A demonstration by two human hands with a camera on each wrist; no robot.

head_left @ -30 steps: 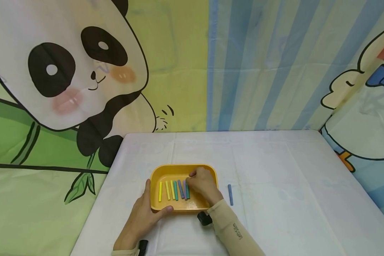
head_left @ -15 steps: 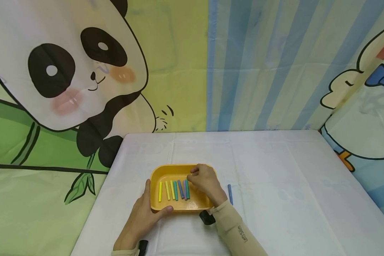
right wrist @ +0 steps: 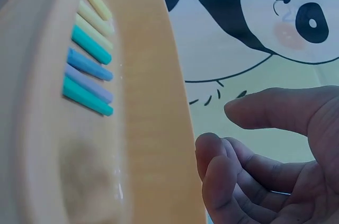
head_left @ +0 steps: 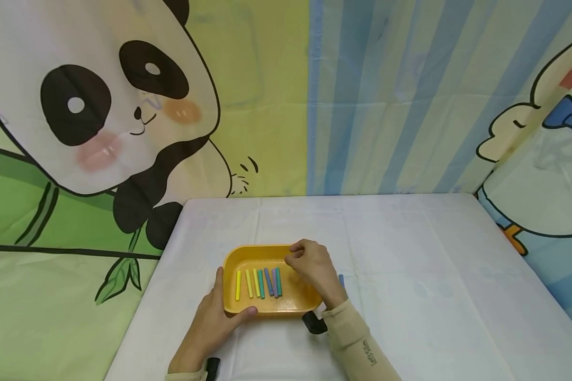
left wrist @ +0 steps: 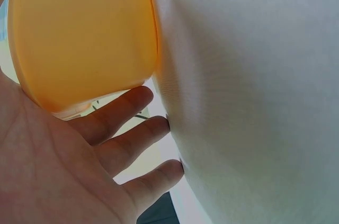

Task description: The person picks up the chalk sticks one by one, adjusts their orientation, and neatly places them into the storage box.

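Observation:
A yellow tray (head_left: 262, 255) holds a row of chalk sticks: several in yellow (head_left: 238, 286), green (head_left: 261, 284), blue (head_left: 269, 282) and purple (head_left: 274, 283). My left hand (head_left: 214, 312) rests against the tray's left side, thumb over the front-left corner; the left wrist view shows its fingers (left wrist: 124, 147) spread and nearly straight, tips down by the table. Over the tray's right part hovers my right hand (head_left: 316, 267), clear of the chalk. In the right wrist view its thumb (right wrist: 275, 108) stands apart from the loosely bent fingers, with nothing between them.
Right of the tray, a blue chalk stick (head_left: 341, 280) lies on the white-covered table (head_left: 419, 296), partly hidden by my right wrist. A printed cloth with a panda (head_left: 138, 127) hangs behind the table.
My right hand has drawn back from the rightmost green chalk stick, moving right and slightly away, and now covers part of the blue stick on the table. My left hand stays put.

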